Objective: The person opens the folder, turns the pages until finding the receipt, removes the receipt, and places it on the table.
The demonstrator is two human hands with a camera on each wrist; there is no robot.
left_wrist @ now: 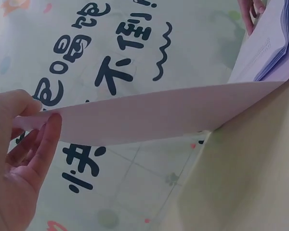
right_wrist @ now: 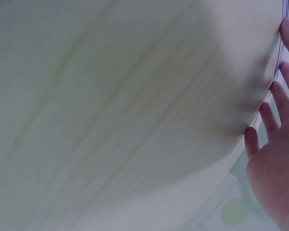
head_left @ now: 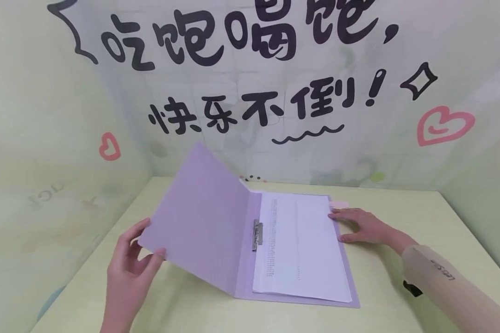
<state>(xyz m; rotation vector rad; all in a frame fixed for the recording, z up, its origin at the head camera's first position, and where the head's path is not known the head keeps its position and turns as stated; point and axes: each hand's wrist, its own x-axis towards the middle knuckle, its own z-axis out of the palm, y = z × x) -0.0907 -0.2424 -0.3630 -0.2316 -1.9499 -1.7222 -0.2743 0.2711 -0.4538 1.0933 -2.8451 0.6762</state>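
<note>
A light purple clip folder (head_left: 297, 299) lies on the table with its front cover (head_left: 204, 212) raised partway. My left hand (head_left: 131, 273) pinches the cover's lower outer corner between thumb and fingers; the left wrist view shows the cover (left_wrist: 144, 118) nearly edge-on. A stack of white printed paper (head_left: 304, 249) lies inside, beside a metal clip (head_left: 256, 235) near the spine. At the folder's right edge my right hand (head_left: 364, 226) rests, its fingertips touching the paper's border. In the right wrist view those fingers (right_wrist: 281, 103) are spread along the edge.
The pale wood-look table (head_left: 421, 226) has a wall sheet (head_left: 241, 152) with black lettering and pink hearts behind it. A small pink tab (head_left: 339, 204) sticks out at the folder's upper right. Something dark (head_left: 412, 288) shows under the right forearm.
</note>
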